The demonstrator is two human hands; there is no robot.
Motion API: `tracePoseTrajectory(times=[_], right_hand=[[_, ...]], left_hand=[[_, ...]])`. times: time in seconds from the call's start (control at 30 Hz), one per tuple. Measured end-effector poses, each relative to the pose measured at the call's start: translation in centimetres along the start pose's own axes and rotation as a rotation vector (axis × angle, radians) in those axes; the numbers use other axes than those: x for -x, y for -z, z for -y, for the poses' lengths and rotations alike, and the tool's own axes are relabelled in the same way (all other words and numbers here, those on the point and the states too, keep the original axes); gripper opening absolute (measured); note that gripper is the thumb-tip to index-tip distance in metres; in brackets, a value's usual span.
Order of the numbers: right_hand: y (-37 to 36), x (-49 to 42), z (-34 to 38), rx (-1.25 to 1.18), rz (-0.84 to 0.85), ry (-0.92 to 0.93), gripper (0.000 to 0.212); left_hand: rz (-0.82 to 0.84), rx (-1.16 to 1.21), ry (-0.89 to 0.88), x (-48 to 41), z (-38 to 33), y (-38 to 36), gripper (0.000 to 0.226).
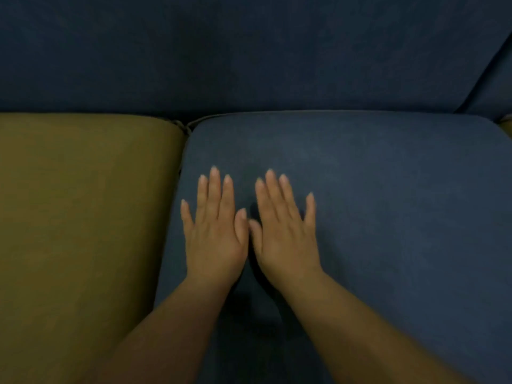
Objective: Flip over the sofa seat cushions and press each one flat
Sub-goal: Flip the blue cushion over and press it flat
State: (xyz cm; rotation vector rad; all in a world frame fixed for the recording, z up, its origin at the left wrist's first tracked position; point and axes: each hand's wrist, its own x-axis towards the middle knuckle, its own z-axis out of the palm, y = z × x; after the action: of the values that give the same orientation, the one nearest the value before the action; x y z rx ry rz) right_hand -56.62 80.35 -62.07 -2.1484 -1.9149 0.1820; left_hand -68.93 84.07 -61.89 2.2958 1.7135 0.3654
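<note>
A dark blue seat cushion fills the middle and right of the view and lies flat in the sofa seat. My left hand and my right hand rest palm down on its left part, side by side, fingers spread, thumbs nearly touching. Neither hand holds anything. To the left lies an olive-brown seat cushion, its right edge against the blue one.
The dark blue sofa backrest spans the top of the view. A second back section angles in at the top right. A sliver of another olive cushion shows at the right edge.
</note>
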Motion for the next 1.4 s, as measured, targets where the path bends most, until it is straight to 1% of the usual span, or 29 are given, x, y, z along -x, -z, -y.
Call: tracePoseTrajectory(times=[0.07,0.1,0.13,0.17,0.2,0.3,0.33,0.43,0.47,0.53,0.63,0.7,0.77,0.83,0.87,0.9,0.97,1.0,1.03,1.1,1.13,1.17,1.2,1.23,1.3,1.33,1.37,1.4], right_hand=[[-1.9,1.2,0.7,0.086,0.149,0.031,0.063],[-2.5,1.4,0.7,0.123,0.222,0.03,0.065],[-2.7,1.1,0.7,0.147,0.239,0.02,0.068],[-2.4,0.8,0.9,0.148,0.239,0.018,0.07],[-1.6,0.7,1.4,0.134,0.199,0.028,0.069],[0.0,1.8,2.0,0.092,0.051,0.049,0.063],[-0.3,2.8,1.8,0.091,0.08,0.065,0.063],[-2.2,5.7,1.0,0.147,0.213,0.083,0.063],[-2.8,5.8,0.8,0.161,0.215,0.071,0.063],[-3.4,5.4,0.8,0.174,0.232,0.06,0.063],[-3.4,5.3,0.9,0.177,0.228,0.07,0.063],[-3.3,5.3,1.0,0.182,0.26,0.066,0.064],[-2.5,5.2,1.1,0.174,0.298,0.063,0.064],[-1.3,4.9,1.0,0.128,0.302,0.079,0.062],[-0.3,4.9,0.8,0.08,0.277,0.077,0.062],[0.9,5.1,0.5,0.044,0.201,0.074,0.063],[2.7,6.4,-1.2,0.002,-0.004,0.034,0.064],[3.1,7.3,-2.7,0.014,-0.031,0.004,0.065],[3.4,8.3,-4.0,0.049,0.025,-0.021,0.066],[3.4,10.3,-6.4,0.139,0.289,-0.044,0.069],[3.2,10.8,-7.3,0.152,0.384,-0.041,0.068],[3.0,10.8,-8.0,0.146,0.404,-0.035,0.066],[3.4,10.5,-8.3,0.104,0.365,-0.024,0.064],[4.3,10.4,-8.2,0.08,0.284,-0.015,0.063],[5.8,10.5,-9.2,0.039,0.004,-0.042,0.063],[6.0,11.0,-10.4,0.031,-0.07,-0.074,0.063],[6.0,12.1,-12.0,0.045,-0.054,-0.107,0.064],[5.6,13.0,-13.0,0.064,0.007,-0.12,0.064]], left_hand=[[0.109,-0.027,0.05,2.3,2.8,-1.5,0.064],[0.136,-0.025,0.054,3.0,3.8,-2.1,0.064],[0.131,-0.01,0.051,3.1,4.5,-2.5,0.064],[0.128,0.016,0.05,3.0,4.6,-2.4,0.064],[0.107,0.032,0.049,3.1,4.4,-1.9,0.063],[-0.055,0.052,0.031,3.9,3.6,-0.8,0.058],[-0.058,0.042,0.026,4.8,3.7,-1.0,0.057],[0.099,-0.031,-0.015,7.9,3.9,-2.2,0.059],[0.118,-0.05,-0.009,8.1,4.2,-2.6,0.059],[0.138,-0.069,0.017,7.8,4.2,-2.7,0.059],[0.129,-0.076,0.01,7.7,4.1,-2.8,0.06],[0.143,-0.084,0.027,7.7,4.0,-2.8,0.06],[0.155,-0.082,0.048,7.7,3.4,-2.3,0.064],[0.173,-0.063,0.069,7.4,2.2,-1.6,0.07],[0.159,-0.034,0.059,7.1,1.1,-1.1,0.071],[0.116,0.001,0.036,7.0,-0.5,-0.6,0.069],[0.036,0.078,-0.014,7.4,-3.7,-0.1,0.063],[0.025,0.09,-0.05,8.0,-5.0,-0.7,0.061],[0.036,0.079,-0.093,8.8,-5.9,-1.5,0.06],[0.117,-0.018,-0.176,10.6,-6.7,-3.6,0.059],[0.169,-0.072,-0.175,11.0,-6.7,-4.2,0.059],[0.186,-0.105,-0.154,10.8,-7.0,-4.5,0.061],[0.185,-0.112,-0.142,10.3,-7.5,-4.4,0.063],[0.165,-0.093,-0.155,9.9,-8.4,-3.9,0.064],[0.11,-0.062,-0.206,9.2,-10.9,-3.2,0.062],[0.108,-0.042,-0.216,9.2,-12.1,-3.4,0.062],[0.137,-0.032,-0.217,9.7,-13.5,-4.0,0.062],[0.168,-0.053,-0.222,10.2,-14.0,-4.7,0.062]])
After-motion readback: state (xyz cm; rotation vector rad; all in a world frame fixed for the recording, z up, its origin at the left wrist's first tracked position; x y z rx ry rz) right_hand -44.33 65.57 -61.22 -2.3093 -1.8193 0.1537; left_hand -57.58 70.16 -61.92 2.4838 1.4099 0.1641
